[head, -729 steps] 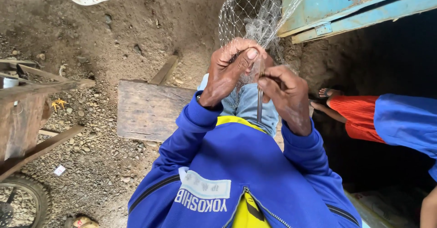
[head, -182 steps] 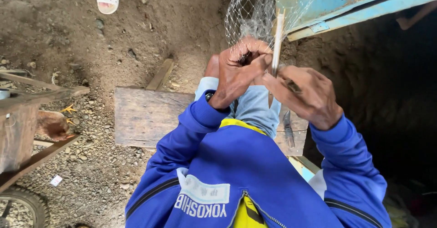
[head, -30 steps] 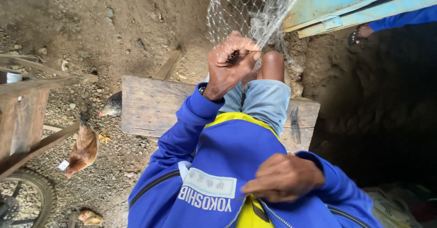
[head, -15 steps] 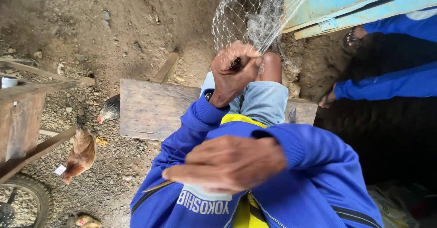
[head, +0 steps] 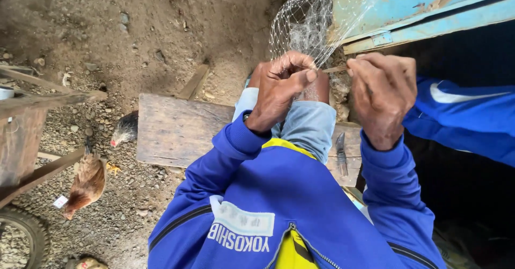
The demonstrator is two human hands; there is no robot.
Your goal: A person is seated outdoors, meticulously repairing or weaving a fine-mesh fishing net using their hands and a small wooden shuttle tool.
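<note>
Fishing net (head: pixel 306 22), light and limp, bunches over the knee; left hand (head: pixel 281 89) fingers pinch its mesh. Right hand (head: pixel 383 94) fingers grip a thin stiff netting needle (head: pixel 335 69) by its end.

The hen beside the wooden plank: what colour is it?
Reddish-brown hen, left of the plank; clearest in the head view.

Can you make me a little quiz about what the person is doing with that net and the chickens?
1. True or false: the left hand touches the mesh netting.
2. What does the right hand pinch: A a thin stick, B a hammer, C a cup?
3. Where does the brown chicken stand from the wooden bench?

Key: 1 true. 2 A. 3 to its left, on the gravel.
</note>
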